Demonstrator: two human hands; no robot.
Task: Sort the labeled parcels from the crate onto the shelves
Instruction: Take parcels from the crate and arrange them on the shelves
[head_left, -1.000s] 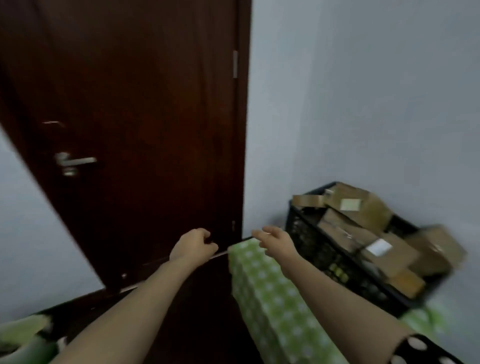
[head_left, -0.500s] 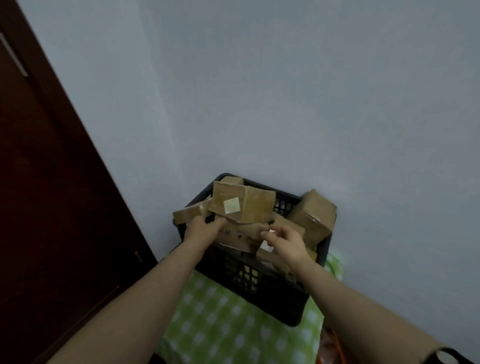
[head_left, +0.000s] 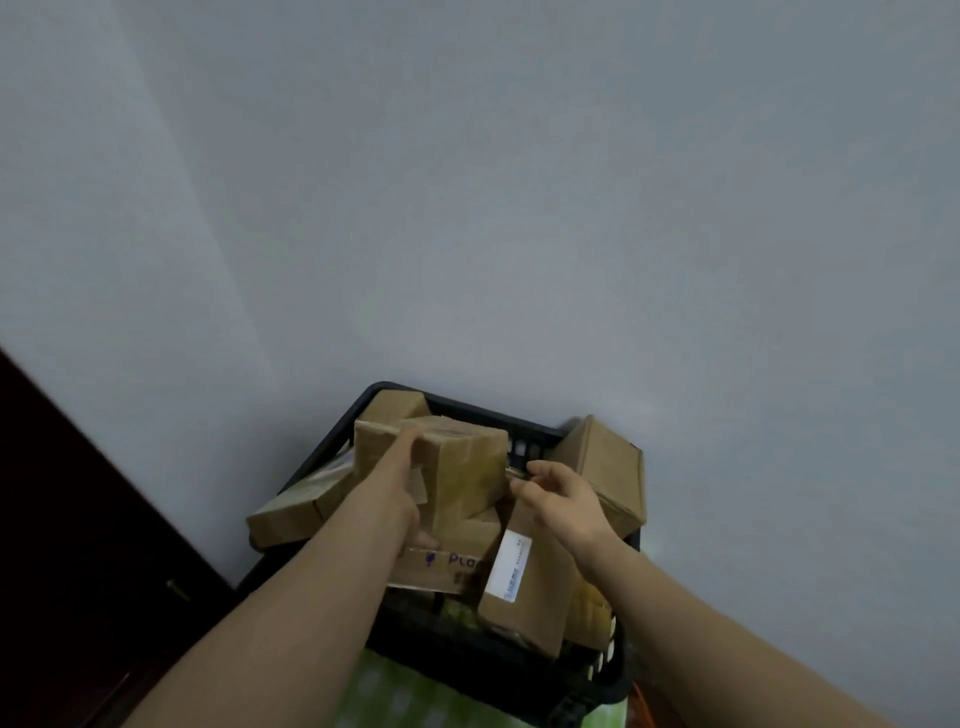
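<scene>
Black crate (head_left: 493, 670), lower centre of frame, hard against the pale grey wall (head_left: 467, 208). Heaped above its rim with brown cardboard parcels.

Left hand (head_left: 397, 483): laid over the front face of the top parcel (head_left: 467, 467), fingers hooked over its upper edge and thumb low near its bottom edge. A firm grip. This parcel sits highest on the heap, tilted, at the crate's middle.

Right hand (head_left: 566, 499): just right of that parcel, fingers loosely curled, fingertips (head_left: 519, 486) at its right edge. Cannot tell whether they pinch or merely touch it.

Other parcels:
- The tall parcel (head_left: 530, 613) stands on end at the crate's front. It carries a white label (head_left: 511, 569) and lies below the right wrist.
- The flat parcel (head_left: 441, 569) has purple handwriting and lies under the left wrist.
- The corner parcel (head_left: 608, 467) leans against the wall at the right rear.
- The long parcel (head_left: 291, 514) overhangs the crate's left rim.
- The small parcel (head_left: 397, 408) is at the rear left corner.

Green checked cloth (head_left: 395, 696) under the crate, bottom centre. Dark brown door (head_left: 78, 519) fills the lower left of the frame.
</scene>
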